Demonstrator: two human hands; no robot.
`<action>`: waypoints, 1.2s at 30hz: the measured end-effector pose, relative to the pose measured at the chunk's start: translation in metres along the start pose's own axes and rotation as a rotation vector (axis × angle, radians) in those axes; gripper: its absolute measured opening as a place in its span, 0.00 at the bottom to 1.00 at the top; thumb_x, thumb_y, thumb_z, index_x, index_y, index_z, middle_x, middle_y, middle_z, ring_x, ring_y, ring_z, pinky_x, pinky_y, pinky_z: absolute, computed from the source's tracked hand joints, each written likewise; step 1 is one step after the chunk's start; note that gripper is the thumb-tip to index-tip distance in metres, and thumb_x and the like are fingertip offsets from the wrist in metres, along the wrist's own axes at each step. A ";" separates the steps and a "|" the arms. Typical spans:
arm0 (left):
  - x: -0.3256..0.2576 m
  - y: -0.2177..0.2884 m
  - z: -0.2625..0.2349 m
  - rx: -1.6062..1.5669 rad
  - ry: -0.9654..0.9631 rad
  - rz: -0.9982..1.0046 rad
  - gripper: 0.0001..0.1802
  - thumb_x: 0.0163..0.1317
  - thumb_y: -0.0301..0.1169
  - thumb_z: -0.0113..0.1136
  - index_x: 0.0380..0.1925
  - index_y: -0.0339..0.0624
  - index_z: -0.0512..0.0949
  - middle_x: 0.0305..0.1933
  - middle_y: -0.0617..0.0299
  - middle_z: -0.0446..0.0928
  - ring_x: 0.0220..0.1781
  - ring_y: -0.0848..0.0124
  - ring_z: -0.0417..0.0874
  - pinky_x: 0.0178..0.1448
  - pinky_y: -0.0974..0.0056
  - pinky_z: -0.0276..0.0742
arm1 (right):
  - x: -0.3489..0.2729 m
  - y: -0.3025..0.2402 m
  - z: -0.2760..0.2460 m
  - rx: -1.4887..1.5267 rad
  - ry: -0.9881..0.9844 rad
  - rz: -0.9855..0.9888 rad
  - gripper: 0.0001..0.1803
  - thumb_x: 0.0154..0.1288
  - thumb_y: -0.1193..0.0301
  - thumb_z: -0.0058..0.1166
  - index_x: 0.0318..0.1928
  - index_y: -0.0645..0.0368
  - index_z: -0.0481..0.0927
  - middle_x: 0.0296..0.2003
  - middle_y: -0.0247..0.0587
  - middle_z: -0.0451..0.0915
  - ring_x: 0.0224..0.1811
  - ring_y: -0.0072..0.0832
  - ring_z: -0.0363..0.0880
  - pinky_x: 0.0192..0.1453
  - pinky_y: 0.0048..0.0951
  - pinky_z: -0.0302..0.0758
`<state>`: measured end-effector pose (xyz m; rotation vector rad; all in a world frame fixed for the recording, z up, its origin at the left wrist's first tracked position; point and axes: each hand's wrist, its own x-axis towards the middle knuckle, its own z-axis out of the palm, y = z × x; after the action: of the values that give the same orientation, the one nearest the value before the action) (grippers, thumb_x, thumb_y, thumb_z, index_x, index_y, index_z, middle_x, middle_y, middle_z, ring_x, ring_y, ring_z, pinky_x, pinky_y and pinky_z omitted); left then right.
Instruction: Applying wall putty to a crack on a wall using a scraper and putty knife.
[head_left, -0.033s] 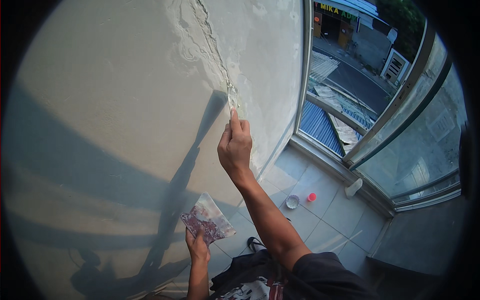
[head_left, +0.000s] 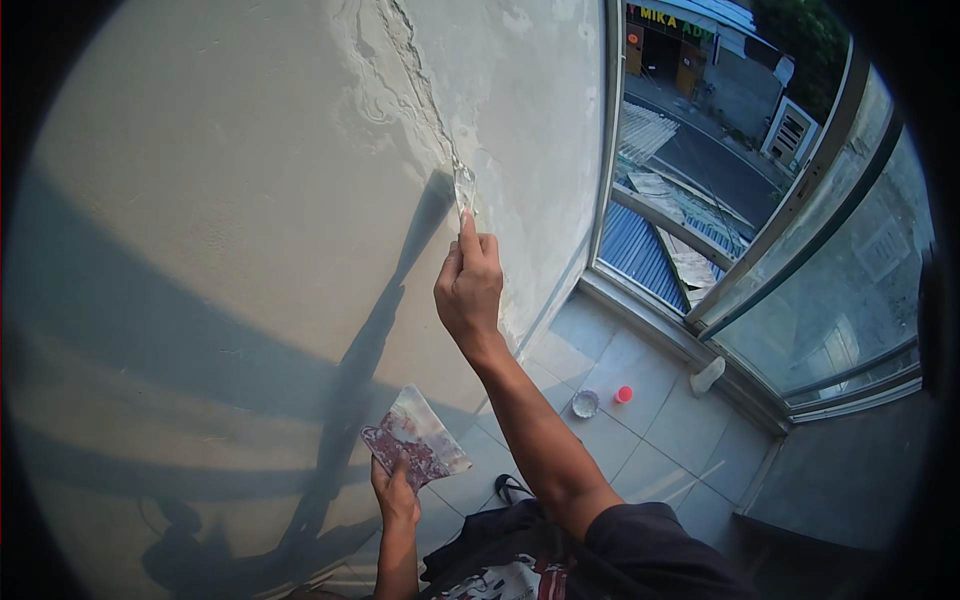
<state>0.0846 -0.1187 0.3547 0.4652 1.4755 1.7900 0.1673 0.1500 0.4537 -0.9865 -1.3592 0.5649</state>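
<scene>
Right hand, grip closed on a putty knife, presses its blade against the cracked wall. Left hand (lower down) grips a smeared board, held near the wall.

Cracked pale wall streaked with shadows; light tiled floor; open window, sunlit street outside.

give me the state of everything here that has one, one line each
right hand: raised, gripping a putty knife
putty knife: blade pressed on the wall crack
wall crack: open above the blade, edged with pale filler
left hand: holding a smeared board
smeared board: tilted, coated with filler
window: swung open
small jar: on the floor, uncapped
red cap: off, beside the jar
</scene>
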 end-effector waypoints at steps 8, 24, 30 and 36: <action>-0.007 -0.003 0.006 -0.034 0.015 -0.033 0.24 0.67 0.18 0.49 0.63 0.32 0.64 0.61 0.52 0.72 0.60 0.63 0.76 0.66 0.58 0.69 | -0.041 0.006 0.007 0.097 -0.076 -0.009 0.26 0.66 0.82 0.48 0.65 0.64 0.69 0.34 0.46 0.70 0.31 0.36 0.74 0.37 0.35 0.74; -0.011 0.004 0.024 -0.032 -0.026 -0.007 0.26 0.67 0.19 0.48 0.66 0.33 0.62 0.63 0.52 0.70 0.63 0.61 0.74 0.68 0.57 0.69 | -0.021 0.050 -0.024 -0.009 -0.125 -0.157 0.29 0.63 0.82 0.48 0.66 0.55 0.71 0.36 0.44 0.75 0.30 0.34 0.79 0.32 0.35 0.77; -0.014 0.007 0.032 -0.042 -0.040 -0.027 0.26 0.68 0.20 0.47 0.66 0.33 0.61 0.64 0.51 0.69 0.64 0.61 0.73 0.68 0.57 0.69 | 0.031 0.071 -0.018 0.021 -0.027 -0.348 0.30 0.63 0.84 0.49 0.66 0.50 0.71 0.39 0.43 0.76 0.31 0.35 0.79 0.34 0.35 0.77; -0.013 0.004 0.037 -0.053 -0.028 -0.050 0.27 0.68 0.19 0.47 0.67 0.34 0.60 0.64 0.51 0.69 0.65 0.61 0.73 0.69 0.56 0.69 | 0.031 0.102 -0.016 -0.084 -0.115 -0.416 0.30 0.64 0.84 0.51 0.65 0.48 0.73 0.38 0.41 0.75 0.32 0.35 0.77 0.34 0.34 0.76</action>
<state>0.1173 -0.1034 0.3710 0.4215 1.4050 1.7716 0.2078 0.2227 0.3862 -0.7149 -1.6465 0.2536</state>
